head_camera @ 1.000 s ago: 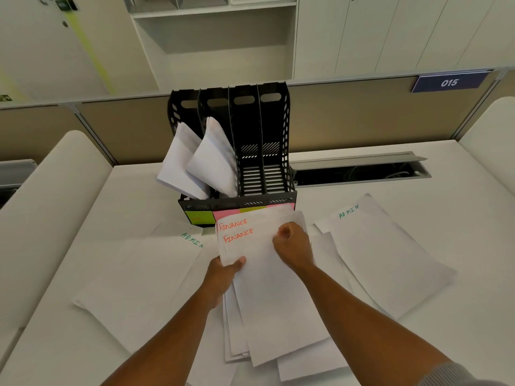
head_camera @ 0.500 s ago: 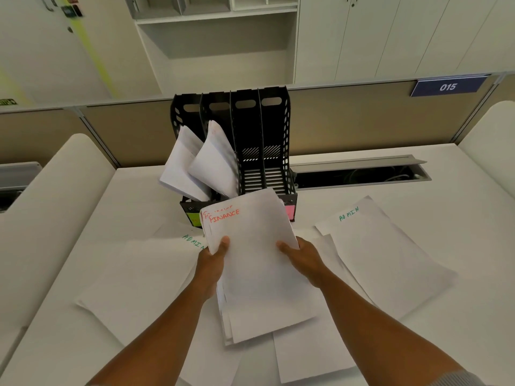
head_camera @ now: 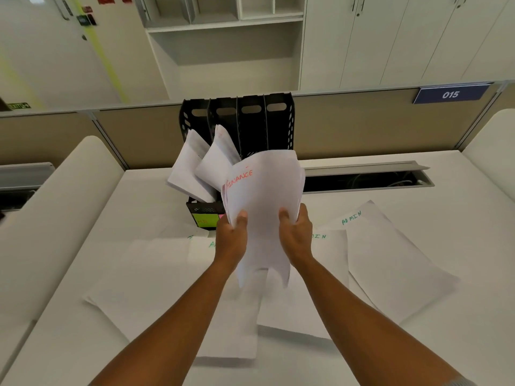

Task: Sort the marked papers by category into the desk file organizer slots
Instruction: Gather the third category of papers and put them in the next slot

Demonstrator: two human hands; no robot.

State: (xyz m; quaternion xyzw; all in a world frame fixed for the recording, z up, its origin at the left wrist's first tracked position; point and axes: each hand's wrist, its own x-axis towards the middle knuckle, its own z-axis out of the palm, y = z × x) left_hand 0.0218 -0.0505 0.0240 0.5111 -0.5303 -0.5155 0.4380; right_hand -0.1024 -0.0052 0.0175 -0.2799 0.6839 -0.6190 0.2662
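Gripping 1 stack of sheets, both hands share the load: left hand [head_camera: 232, 236] pinches the stack's left edge with thumb on top, right hand [head_camera: 296, 232] pinches the right edge likewise. FINANCE stack [head_camera: 264, 196] is lifted off the tabletop [head_camera: 459, 190], tilted up, top edge just in front of the organizer [head_camera: 239, 121]; sheet count in the stack not readable.

Organizer: 4 slots. 2 left slots each hold a leaning bundle of filed sheets [head_camera: 195, 168]. 2 right slots look empty where visible; their lower part is hidden behind the stack. Coloured labels [head_camera: 207, 220] on the front, text too blurred to read.

Progress, judged: 2 categories filed, FINANCE in hand and not yet slotted, ADMIN left.

ADMIN sheets [head_camera: 384, 246] lie loose on the tabletop on both sides of the arms, overlapping; 4 green headings at least partly visible, exact sheet count uncertain.
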